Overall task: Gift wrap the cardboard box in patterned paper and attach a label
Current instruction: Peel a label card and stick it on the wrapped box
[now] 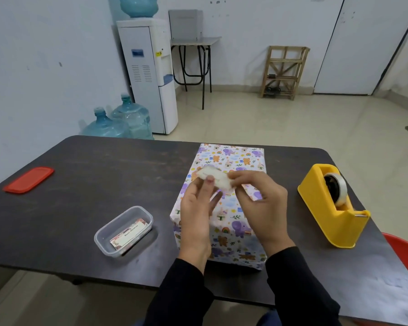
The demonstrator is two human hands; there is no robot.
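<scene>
A box wrapped in white paper with cartoon animals [231, 158] stands on the dark table [92, 175], in the middle. Above its top, my left hand [196, 208] and my right hand [262, 203] both pinch a small white label [216, 178], blurred, with its pale side toward me. My left thumb lies on the label's near edge; my right fingers hold its right end. The hands hide the middle of the box's top.
A clear plastic tub [124, 230] at the left front holds more printed label cards. Its red lid [28, 180] lies at the far left. A yellow tape dispenser [332, 205] stands to the right of the box. A red chair [405, 255] shows at the right edge.
</scene>
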